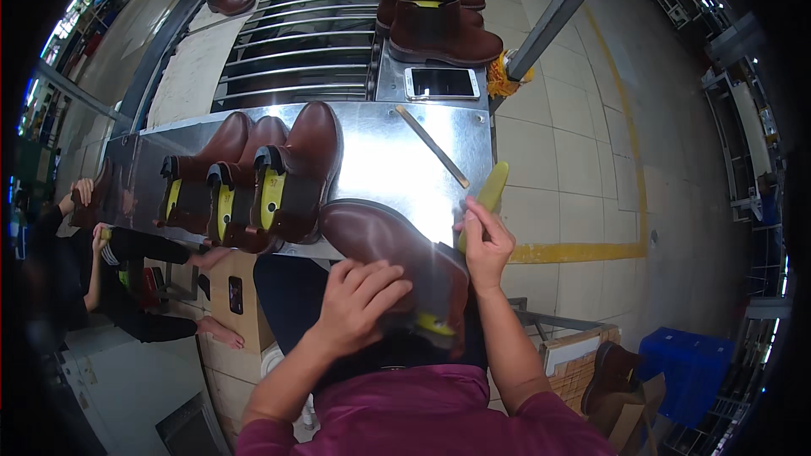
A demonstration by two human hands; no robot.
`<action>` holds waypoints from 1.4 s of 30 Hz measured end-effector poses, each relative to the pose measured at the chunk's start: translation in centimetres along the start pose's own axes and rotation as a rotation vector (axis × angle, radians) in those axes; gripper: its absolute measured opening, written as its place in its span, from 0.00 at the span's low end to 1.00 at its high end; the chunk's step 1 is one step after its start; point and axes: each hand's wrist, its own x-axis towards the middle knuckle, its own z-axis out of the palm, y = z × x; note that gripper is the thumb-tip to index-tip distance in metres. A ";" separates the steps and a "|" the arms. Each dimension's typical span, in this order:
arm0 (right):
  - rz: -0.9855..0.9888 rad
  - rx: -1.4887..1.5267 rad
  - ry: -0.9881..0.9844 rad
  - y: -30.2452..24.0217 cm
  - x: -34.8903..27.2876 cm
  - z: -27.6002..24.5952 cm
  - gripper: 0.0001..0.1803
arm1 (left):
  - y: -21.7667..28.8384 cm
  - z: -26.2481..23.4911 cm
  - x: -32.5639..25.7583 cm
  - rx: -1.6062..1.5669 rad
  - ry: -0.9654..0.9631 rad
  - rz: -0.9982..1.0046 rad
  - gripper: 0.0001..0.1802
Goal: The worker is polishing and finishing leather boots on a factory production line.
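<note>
A co-worker (80,270) sits off the table's left edge. Three boots (253,181) lie in a row on the metal table (380,152). At its near edge the left hand (359,295), fingers spread, presses on a brown boot (397,253) in the lap, long axis running from the upper left to the lower right. The right hand (486,245), just right of the boot, pinches a yellow tool (488,192); a stick (432,146) lies beyond

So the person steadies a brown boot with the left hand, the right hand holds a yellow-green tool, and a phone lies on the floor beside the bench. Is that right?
Not quite. The phone lies on the metal bench, beyond the wooden stick, not on the floor, as the head view shows. The rest stands: the left hand steadies the brown boot, and the right hand holds the yellow-green tool.
</note>
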 end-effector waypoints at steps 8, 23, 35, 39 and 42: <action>-0.129 -0.164 -0.073 0.3 -0.2 0.5 0.11 | 1.9 -1.0 -5.8 -0.067 0.290 -0.103 0.16; -0.248 -0.131 -0.214 0.2 -0.2 1.1 0.25 | -3.6 2.4 -6.2 -0.298 0.258 -0.373 0.43; -0.166 -0.067 -0.155 -4.0 2.2 1.2 0.13 | -4.2 4.7 -9.6 -0.247 0.380 -0.243 0.27; -0.414 -0.020 -0.115 -6.1 4.8 3.2 0.07 | -4.6 4.8 -9.6 -0.268 0.378 -0.212 0.16; 0.271 0.903 -0.212 -7.6 4.6 5.4 0.11 | -4.9 4.9 -10.0 -0.261 0.359 -0.202 0.16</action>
